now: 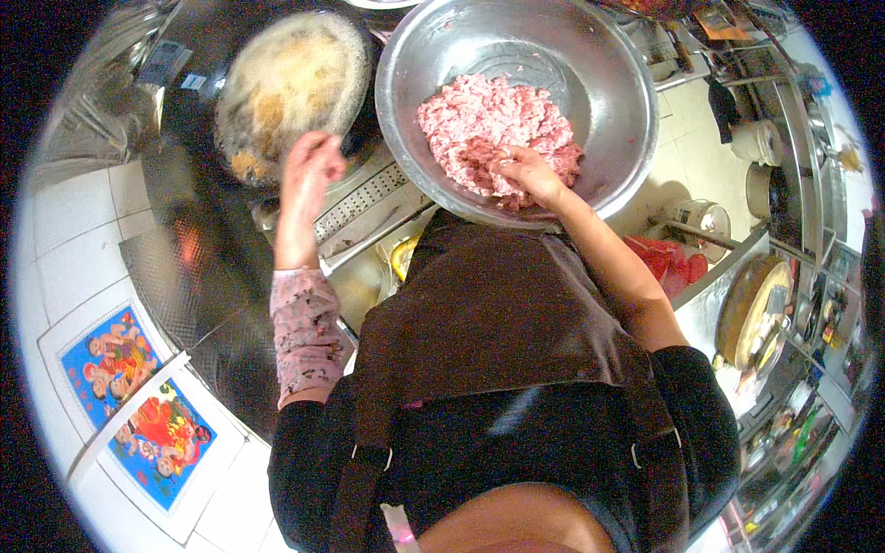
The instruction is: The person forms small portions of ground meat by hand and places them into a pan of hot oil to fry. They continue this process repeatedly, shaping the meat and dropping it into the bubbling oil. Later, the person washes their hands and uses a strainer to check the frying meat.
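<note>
A wide stainless-steel bowl holds a large heap of pink minced meat. My right hand is in the bowl, its curled fingers gripping mince at the near side of the heap. To the left, a wok full of foaming, bubbling oil stands on the stove, with browned pieces at its near edge. My left hand hangs at the wok's near right rim, fingers curled inward. Blur hides whether anything is inside it.
A perforated metal strip runs between wok and bowl. An orange flame-like glow shows at the stove's left. Right of me are a round chopping board with a cleaver, red bags and a white bucket.
</note>
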`<action>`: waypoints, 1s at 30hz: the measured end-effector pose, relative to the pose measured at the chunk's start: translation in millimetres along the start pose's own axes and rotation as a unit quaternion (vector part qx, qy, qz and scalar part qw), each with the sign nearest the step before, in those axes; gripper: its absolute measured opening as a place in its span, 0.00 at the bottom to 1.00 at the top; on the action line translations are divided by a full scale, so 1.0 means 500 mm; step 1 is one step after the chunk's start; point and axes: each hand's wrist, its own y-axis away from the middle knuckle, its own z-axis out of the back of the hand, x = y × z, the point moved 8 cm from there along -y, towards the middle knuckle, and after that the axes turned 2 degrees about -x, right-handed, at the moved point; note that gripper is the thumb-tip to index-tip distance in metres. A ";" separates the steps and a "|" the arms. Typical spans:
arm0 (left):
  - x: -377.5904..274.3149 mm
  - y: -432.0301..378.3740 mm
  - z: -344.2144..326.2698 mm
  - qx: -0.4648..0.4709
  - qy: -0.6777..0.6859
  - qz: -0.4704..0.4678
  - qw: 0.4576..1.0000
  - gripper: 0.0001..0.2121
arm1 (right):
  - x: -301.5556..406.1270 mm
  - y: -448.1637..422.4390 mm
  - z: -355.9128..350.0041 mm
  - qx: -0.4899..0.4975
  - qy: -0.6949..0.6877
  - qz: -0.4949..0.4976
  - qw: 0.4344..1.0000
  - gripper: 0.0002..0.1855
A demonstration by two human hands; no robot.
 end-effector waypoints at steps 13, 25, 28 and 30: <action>-0.008 -0.057 0.121 -0.110 -0.634 -0.133 0.754 0.10 | 0.053 0.006 -0.021 -0.019 0.126 0.063 0.990 0.17; -0.017 0.126 -0.355 0.117 -0.304 -0.363 0.873 0.24 | 0.130 0.023 -0.084 0.057 0.312 0.214 0.924 0.13; 0.033 0.109 -0.375 0.124 -0.289 -0.342 0.886 0.18 | 0.102 0.007 -0.076 0.031 0.384 0.220 0.896 0.15; 0.061 0.088 -0.361 0.122 -0.272 -0.317 0.901 0.13 | 0.103 0.006 -0.075 -0.007 0.403 0.227 0.887 0.16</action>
